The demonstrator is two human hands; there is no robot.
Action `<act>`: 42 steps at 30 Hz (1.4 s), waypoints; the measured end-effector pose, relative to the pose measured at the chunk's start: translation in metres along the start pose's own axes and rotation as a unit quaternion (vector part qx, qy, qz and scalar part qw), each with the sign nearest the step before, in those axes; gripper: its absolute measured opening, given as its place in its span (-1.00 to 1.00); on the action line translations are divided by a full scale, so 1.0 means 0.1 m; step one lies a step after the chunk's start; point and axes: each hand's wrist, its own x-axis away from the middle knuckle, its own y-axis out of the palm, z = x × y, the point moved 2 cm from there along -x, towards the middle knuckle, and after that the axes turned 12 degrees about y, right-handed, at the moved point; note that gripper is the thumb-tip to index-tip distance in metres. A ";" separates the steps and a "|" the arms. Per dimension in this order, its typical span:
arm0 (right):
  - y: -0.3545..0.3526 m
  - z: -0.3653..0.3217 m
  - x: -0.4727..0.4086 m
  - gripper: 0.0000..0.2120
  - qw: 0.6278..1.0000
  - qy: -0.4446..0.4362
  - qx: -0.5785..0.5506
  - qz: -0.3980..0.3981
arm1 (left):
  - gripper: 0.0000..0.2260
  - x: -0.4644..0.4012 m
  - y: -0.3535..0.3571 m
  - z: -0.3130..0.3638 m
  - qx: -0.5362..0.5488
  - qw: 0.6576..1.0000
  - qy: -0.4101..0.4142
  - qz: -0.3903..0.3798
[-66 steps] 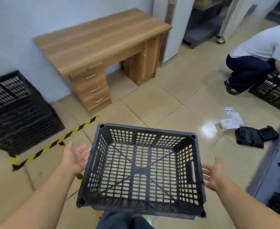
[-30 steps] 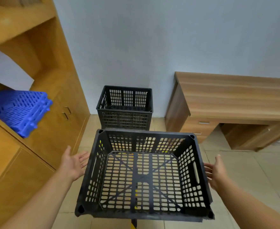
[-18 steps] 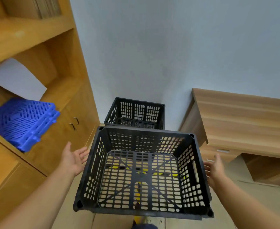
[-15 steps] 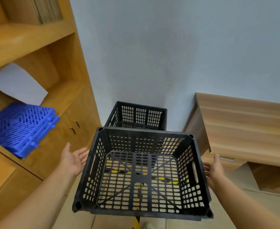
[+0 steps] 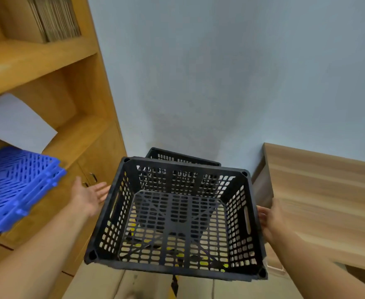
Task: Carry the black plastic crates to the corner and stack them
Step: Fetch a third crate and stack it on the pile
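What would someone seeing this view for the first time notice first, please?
The black plastic crate fills the lower middle, carried between the left hand and right hand, both pressed flat against its sides. Just behind it, the rim of a second black crate shows in the corner by the wall. At the left, blue plastic grids lie on a wooden shelf unit.

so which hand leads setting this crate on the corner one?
Neither alone. Left hand and right hand press flat on opposite sides of the carried crate; corner crate sits straight ahead.
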 end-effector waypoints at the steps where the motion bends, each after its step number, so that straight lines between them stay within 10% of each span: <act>1: 0.04 -0.07 -0.03 -0.26 1.000 -0.003 0.001 0.005 | -0.18 -0.07 0.07 0.04 -0.003 1.000 0.001 -0.002; 42: 2.25 -1.97 -1.53 -0.38 0.990 -0.026 -0.065 0.121 | -0.21 -3.60 1.82 1.41 -0.111 0.987 -0.067 -0.098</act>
